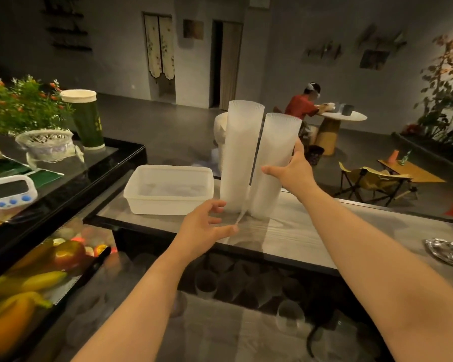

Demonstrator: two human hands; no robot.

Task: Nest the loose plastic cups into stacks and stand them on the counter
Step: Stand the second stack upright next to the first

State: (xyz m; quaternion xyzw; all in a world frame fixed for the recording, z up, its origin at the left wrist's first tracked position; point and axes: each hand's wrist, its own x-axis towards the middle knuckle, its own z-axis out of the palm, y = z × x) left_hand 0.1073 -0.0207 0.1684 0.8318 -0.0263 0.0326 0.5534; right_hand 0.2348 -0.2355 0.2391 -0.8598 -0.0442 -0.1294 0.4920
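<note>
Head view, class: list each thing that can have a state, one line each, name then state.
left cup stack: upright on the counter, untouched
right cup stack: upright, held at its side
right hand: fingers round the right cup stack
left hand: open, near the left stack's base
plastic tub: lidless, on the counter
timer: display blank

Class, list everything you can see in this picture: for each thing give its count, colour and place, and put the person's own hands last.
cup stacks: two, translucent white, upright on counter
counter: one, pale wood-grain, centre
tub: one, translucent white, left of stacks
loose cups: several, clear, under counter
timer: one, white, left shelf
green cup: one, green, left shelf
plant: one, green with orange, far left
seated person: one, red top, at round table
left hand: near left stack's base
right hand: grips right stack
</note>
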